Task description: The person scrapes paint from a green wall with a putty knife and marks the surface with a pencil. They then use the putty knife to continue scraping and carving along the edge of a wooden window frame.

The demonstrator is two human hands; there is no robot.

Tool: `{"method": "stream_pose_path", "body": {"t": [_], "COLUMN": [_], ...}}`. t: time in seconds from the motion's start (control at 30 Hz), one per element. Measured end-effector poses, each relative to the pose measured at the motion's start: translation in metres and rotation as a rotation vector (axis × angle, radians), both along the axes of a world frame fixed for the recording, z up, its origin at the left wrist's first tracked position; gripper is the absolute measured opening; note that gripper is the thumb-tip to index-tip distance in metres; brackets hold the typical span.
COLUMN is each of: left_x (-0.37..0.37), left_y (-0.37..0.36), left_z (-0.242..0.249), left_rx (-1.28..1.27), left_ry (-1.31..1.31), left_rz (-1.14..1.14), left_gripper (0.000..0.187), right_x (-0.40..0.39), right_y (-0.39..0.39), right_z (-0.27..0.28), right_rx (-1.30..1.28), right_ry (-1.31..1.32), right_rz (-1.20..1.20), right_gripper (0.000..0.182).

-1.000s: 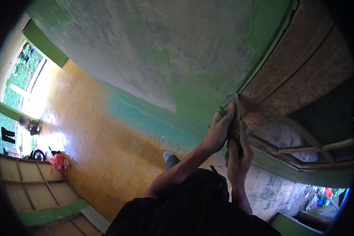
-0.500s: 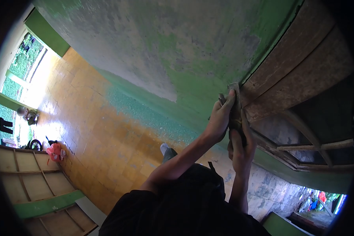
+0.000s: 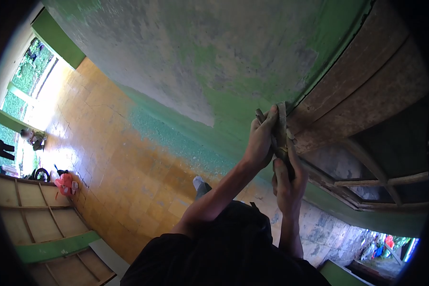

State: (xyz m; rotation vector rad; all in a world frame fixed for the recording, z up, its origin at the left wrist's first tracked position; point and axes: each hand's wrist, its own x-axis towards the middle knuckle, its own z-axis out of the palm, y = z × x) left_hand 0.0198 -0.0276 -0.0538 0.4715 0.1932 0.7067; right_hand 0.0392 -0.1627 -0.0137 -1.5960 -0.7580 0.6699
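A scraper (image 3: 282, 125) with a flat greyish blade and a dark handle is held against the green wall (image 3: 233, 107), beside the brown wooden frame (image 3: 333, 90). My right hand (image 3: 291, 188) is closed around its handle, with the index finger stretched along the blade's side. My left hand (image 3: 260, 143) grips the blade from the left, its thumb lying near the tip. A small dark end pokes out beyond the left fingers; what it belongs to is hidden. The blade's tip is close to the corner where wall and frame meet.
Bare grey patches (image 3: 152, 62) show on the wall. Pale flakes (image 3: 176, 138) lie along its foot on the orange tiled floor (image 3: 128, 157). Right of me is a window with wooden bars (image 3: 381, 180). Far left, a person (image 3: 35, 139) sits near a red bag (image 3: 66, 183).
Both hands and the scraper have shifted slightly left, and the blade now stands more upright. The grip of each hand stays much the same.
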Motion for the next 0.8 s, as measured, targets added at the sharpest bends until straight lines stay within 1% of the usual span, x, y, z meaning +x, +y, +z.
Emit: {"method": "stream_pose_path", "body": {"t": [0.1, 0.2, 0.23, 0.3, 0.4, 0.43, 0.53, 0.57, 0.67, 0.73, 0.77, 0.8], "left_x": [0.003, 0.011, 0.013, 0.011, 0.002, 0.002, 0.010, 0.007, 0.006, 0.008, 0.011, 0.012], "left_y": [0.001, -0.004, 0.001, 0.005, 0.013, 0.014, 0.004, 0.006, 0.004, -0.005, -0.005, -0.001], "left_z": [-0.012, -0.016, -0.014, -0.012, 0.000, -0.003, -0.002, -0.008, -0.011, -0.007, -0.003, 0.001], "left_rx": [-0.008, 0.068, 0.090, 0.117, 0.079, -0.007, -0.054, -0.005, 0.065, 0.029, 0.017, 0.031], "left_ry": [-0.004, 0.056, 0.065, 0.097, 0.083, 0.046, 0.077, 0.029, 0.045, 0.114, 0.140, 0.112], "left_rz": [0.037, 0.105, 0.129, 0.175, 0.165, 0.090, 0.127, 0.080, 0.070, 0.147, 0.184, 0.193], "left_gripper": [0.027, 0.028, 0.028, 0.029, 0.030, 0.032, 0.032, 0.031, 0.031, 0.031, 0.032, 0.032], "right_x": [-0.005, 0.006, 0.008, 0.011, 0.003, 0.001, 0.002, 0.002, -0.002, 0.004, 0.007, 0.008], "right_y": [0.003, -0.005, -0.003, 0.012, 0.011, 0.014, 0.007, 0.009, 0.006, 0.001, 0.006, 0.010], "right_z": [-0.016, -0.011, -0.012, -0.009, -0.010, -0.010, -0.002, -0.001, 0.000, 0.002, 0.002, -0.002], "right_rx": [0.038, 0.064, 0.079, 0.089, 0.071, 0.078, 0.053, 0.049, 0.024, 0.023, 0.039, 0.051], "right_ry": [-0.093, 0.066, 0.057, -0.006, -0.110, -0.155, -0.013, -0.025, -0.006, 0.051, 0.014, -0.019], "right_rz": [-0.060, -0.022, -0.035, -0.008, -0.009, -0.014, -0.018, -0.030, -0.036, -0.033, -0.034, -0.035], "right_gripper": [0.053, 0.053, 0.053, 0.052, 0.052, 0.051, 0.051, 0.051, 0.051, 0.052, 0.052, 0.051]}}
